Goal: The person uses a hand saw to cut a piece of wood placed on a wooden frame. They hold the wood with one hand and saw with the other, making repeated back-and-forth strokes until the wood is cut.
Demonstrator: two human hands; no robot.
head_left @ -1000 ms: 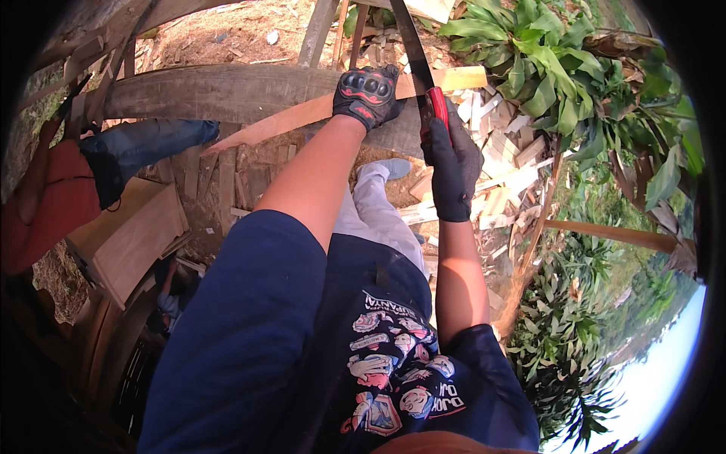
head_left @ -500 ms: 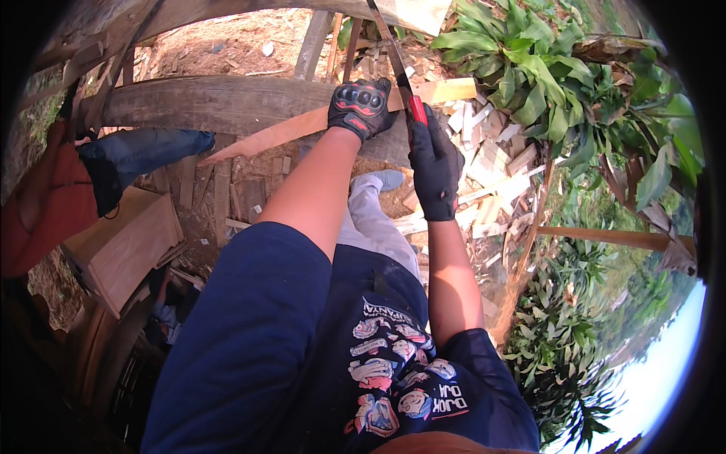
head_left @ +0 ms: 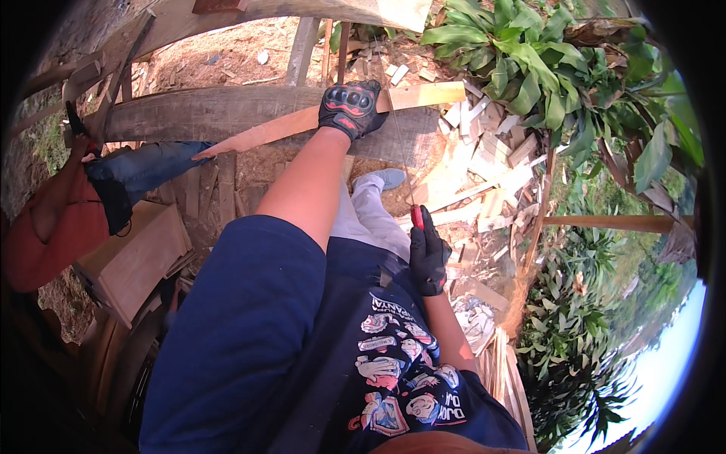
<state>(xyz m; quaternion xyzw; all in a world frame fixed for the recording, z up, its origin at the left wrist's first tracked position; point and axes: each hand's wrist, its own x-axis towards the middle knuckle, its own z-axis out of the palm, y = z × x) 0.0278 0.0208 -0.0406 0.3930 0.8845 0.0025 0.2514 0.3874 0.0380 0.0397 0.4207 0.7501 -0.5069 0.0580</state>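
Note:
My left hand (head_left: 352,110), in a black glove with red trim and hard knuckle pads, grips a thin, pale wooden board (head_left: 272,130) from above. The board lies across a thick, weathered beam (head_left: 189,112), and its right end sticks out past the hand. Low beside my body, my right hand (head_left: 430,261), gloved the same way, is closed round the red handle of a handsaw (head_left: 417,217). Its narrow blade runs up from the handle to the board, crossing just right of my left hand. The left fingertips are partly hidden.
Wood offcuts (head_left: 495,159) litter the ground at the right, beside leafy plants (head_left: 522,45). Another person (head_left: 53,227) in a red top and jeans is at the left, near a wooden box (head_left: 140,261). A second beam (head_left: 318,10) spans the far side.
My right hand has drawn the saw back toward my body, bringing the blade down across the board. My left hand keeps its hold on the board. The person at the left has shifted slightly.

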